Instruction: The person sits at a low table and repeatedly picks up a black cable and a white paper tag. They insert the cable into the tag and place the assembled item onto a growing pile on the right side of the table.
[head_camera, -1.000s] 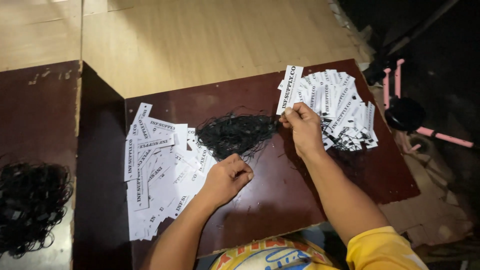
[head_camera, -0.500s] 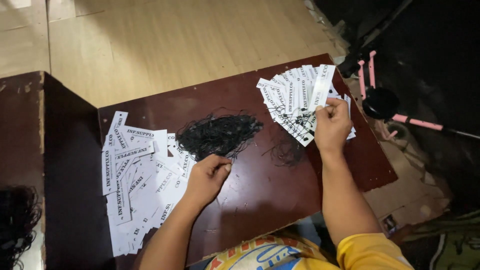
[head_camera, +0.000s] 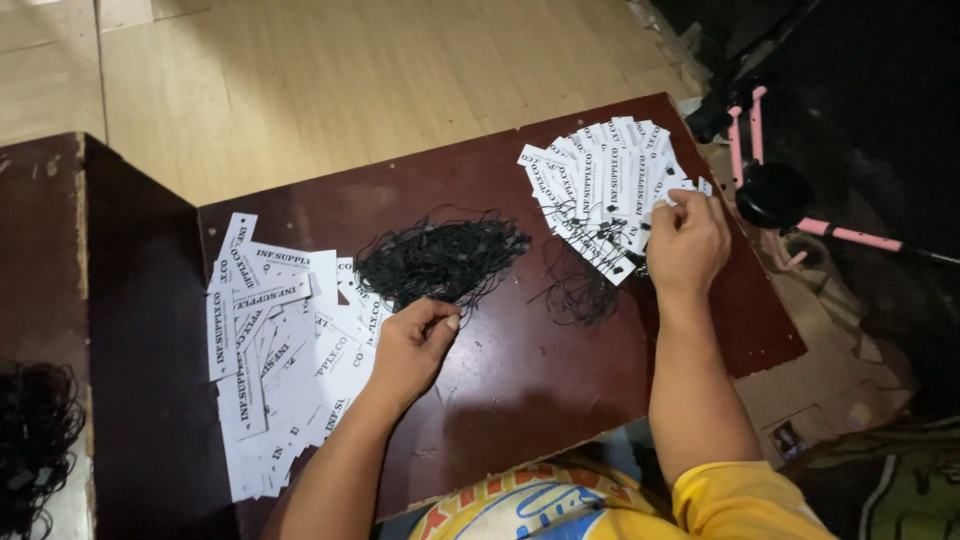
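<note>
My left hand (head_camera: 412, 347) rests on the dark red-brown tabletop (head_camera: 520, 390), fingers curled and pinching at the edge of a tangled bundle of black strings (head_camera: 440, 258). Left of it lies a loose heap of white printed paper tags (head_camera: 275, 350). My right hand (head_camera: 687, 240) reaches to the table's far right and pinches a white tag at the edge of a fanned-out pile of strung tags (head_camera: 605, 190). Black string loops (head_camera: 578, 288) trail from that pile toward the middle.
A second dark table (head_camera: 40, 250) stands at the left with another clump of black strings (head_camera: 35, 440) on it. A pink-framed black object (head_camera: 770, 185) lies on the dark floor right of the table. Light wooden flooring (head_camera: 330, 70) lies beyond.
My right hand carried a tag from the middle to the fanned pile at the right and now sets it at the pile's edge. My left hand has moved up to the black string bundle.
</note>
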